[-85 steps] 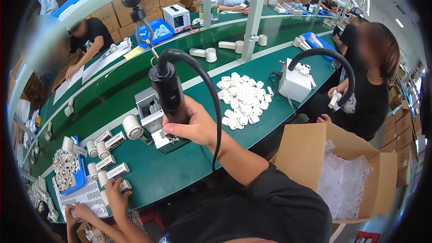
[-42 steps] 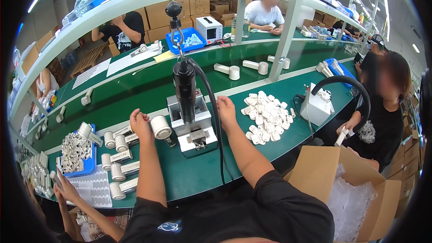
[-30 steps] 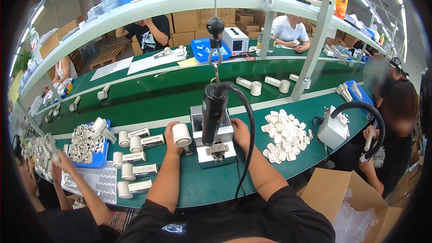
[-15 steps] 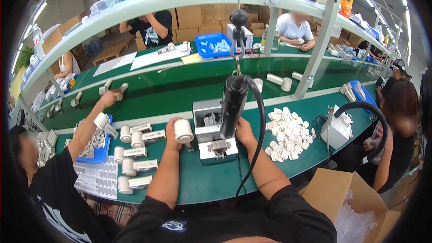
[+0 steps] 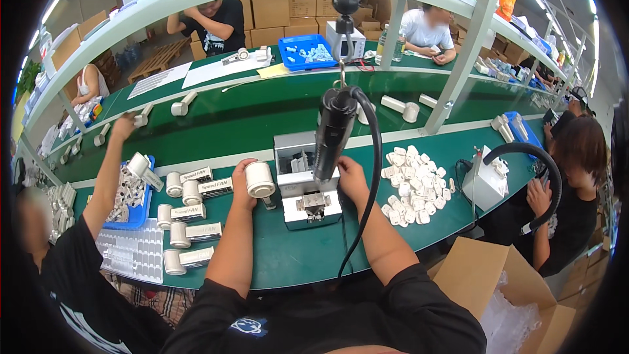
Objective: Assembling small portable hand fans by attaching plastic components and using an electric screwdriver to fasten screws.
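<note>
My left hand [image 5: 241,182] is closed around a white fan body [image 5: 260,181] with a wide round end, held upright just left of the metal fixture [image 5: 310,204]. A black electric screwdriver [image 5: 335,131] hangs on a hook and cable in front of the fixture, its lower end by the fixture's top. My right hand [image 5: 354,182] is at the fixture's right side, close to the screwdriver. Its fingertips are hidden behind the tool and fixture, so I cannot see what they grip. Several white fan bodies [image 5: 189,213] lie in a stack left of my left forearm.
White plastic covers [image 5: 416,187] are heaped to the right. A blue tray [image 5: 141,213] of parts and a co-worker's arm [image 5: 105,170] are at the left. Fan parts sit on the green belt [image 5: 242,115] beyond. An open carton [image 5: 485,275] stands at the lower right.
The view has shifted slightly. The co-worker's hand at the left has moved left along the belt, away from one fan part toward another. My hands keep nearly the same positions.
</note>
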Demonstrator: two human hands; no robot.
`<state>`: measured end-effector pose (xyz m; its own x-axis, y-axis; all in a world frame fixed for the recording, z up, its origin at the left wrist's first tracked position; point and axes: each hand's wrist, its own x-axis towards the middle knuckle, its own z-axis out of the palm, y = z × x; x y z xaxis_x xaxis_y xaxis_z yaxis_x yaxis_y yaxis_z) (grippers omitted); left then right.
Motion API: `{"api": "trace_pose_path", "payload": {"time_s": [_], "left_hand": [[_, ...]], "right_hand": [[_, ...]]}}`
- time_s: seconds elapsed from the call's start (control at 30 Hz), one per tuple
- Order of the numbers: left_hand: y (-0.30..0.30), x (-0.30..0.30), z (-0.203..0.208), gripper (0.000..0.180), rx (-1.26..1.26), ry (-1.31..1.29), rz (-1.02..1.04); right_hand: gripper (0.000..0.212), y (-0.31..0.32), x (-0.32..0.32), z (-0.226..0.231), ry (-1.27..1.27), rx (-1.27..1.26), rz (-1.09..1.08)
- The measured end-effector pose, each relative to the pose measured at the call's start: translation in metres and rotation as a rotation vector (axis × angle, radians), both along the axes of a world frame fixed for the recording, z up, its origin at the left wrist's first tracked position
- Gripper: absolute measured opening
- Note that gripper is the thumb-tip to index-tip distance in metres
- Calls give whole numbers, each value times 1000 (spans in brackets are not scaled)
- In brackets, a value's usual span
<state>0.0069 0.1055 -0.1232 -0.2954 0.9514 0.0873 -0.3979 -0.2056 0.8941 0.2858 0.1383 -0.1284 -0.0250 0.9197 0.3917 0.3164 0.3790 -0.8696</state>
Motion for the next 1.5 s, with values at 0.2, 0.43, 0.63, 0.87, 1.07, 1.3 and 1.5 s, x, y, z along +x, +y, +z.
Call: {"api": "trace_pose_path", "payload": {"time_s": [0.2, 0.43, 0.63, 0.87, 1.07, 1.3, 1.5], "left_hand": [[24, -11, -28, 19, -3, 42, 90], [31, -45, -55, 24, 69, 440, 123], [22, -23, -33, 22, 128, 306, -8], [26, -41, -34, 23, 79, 421, 48], [3, -30, 1, 17, 31, 27, 98], [-25, -16, 42, 13, 283, 86, 572], [-162, 3, 151, 11, 1038, 111, 437]], "right_hand": [[13, -29, 23, 56, 921, 47, -160], [18, -138, 90, 224, 775, 859, -81], [28, -281, 130, 354, -121, 1464, -48], [29, -430, 248, 372, -240, 1461, -73], [30, -491, 300, 369, -235, 1442, -92], [30, -502, 301, 351, -249, 1393, -124], [31, -451, 274, 355, -274, 1382, 86]]}}
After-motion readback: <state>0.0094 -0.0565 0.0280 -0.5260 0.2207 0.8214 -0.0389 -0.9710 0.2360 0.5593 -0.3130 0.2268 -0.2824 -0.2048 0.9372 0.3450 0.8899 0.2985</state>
